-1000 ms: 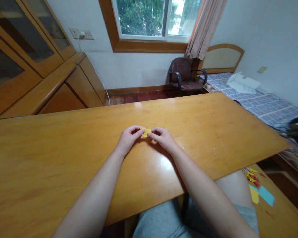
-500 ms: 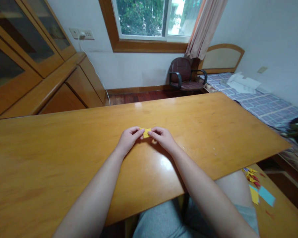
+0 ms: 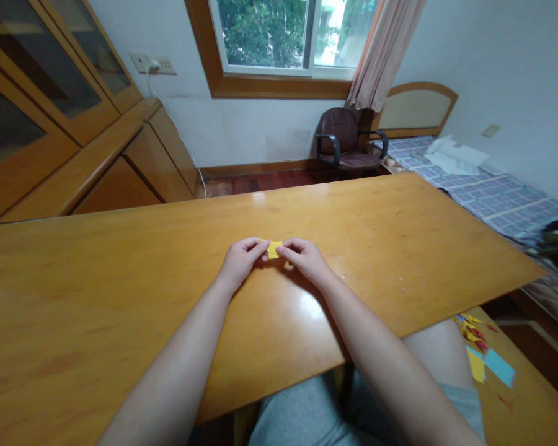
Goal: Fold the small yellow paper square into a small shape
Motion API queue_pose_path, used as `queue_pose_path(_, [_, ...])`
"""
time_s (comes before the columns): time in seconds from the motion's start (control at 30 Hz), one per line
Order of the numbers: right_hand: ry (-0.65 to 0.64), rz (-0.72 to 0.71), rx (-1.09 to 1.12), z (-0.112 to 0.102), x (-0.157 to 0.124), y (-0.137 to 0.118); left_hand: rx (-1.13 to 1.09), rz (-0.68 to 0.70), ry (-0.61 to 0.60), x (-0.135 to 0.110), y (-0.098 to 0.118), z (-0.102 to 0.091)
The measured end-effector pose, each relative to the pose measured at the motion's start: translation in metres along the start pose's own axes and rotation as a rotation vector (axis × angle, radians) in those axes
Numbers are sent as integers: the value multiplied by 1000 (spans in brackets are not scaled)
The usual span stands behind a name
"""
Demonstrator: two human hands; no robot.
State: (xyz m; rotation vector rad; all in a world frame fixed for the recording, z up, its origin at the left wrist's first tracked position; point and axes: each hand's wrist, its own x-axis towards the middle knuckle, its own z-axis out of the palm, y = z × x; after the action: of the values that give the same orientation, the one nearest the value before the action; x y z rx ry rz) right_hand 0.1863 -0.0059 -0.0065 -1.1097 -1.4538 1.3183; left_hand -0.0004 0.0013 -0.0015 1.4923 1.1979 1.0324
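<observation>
A small folded piece of yellow paper (image 3: 274, 249) lies at the middle of the wooden table (image 3: 121, 279). My left hand (image 3: 240, 260) pinches its left end with fingers curled. My right hand (image 3: 305, 258) pinches its right end the same way. Both hands rest on the tabletop, and most of the paper is hidden between the fingertips.
A low wooden surface at the lower right carries scraps of coloured paper (image 3: 477, 347). A dark armchair (image 3: 346, 141) stands under the window. A bed (image 3: 493, 192) runs along the right wall, and wooden cabinets (image 3: 65, 124) line the left.
</observation>
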Motion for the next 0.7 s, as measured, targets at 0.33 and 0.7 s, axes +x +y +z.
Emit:
queue_pose_path(0.33, [1, -4, -30, -1, 0, 3, 10, -9, 2, 0, 1, 0])
queue_pose_path(0.7, [-1, 10, -25, 0, -1, -2, 10, 8, -6, -1, 5, 0])
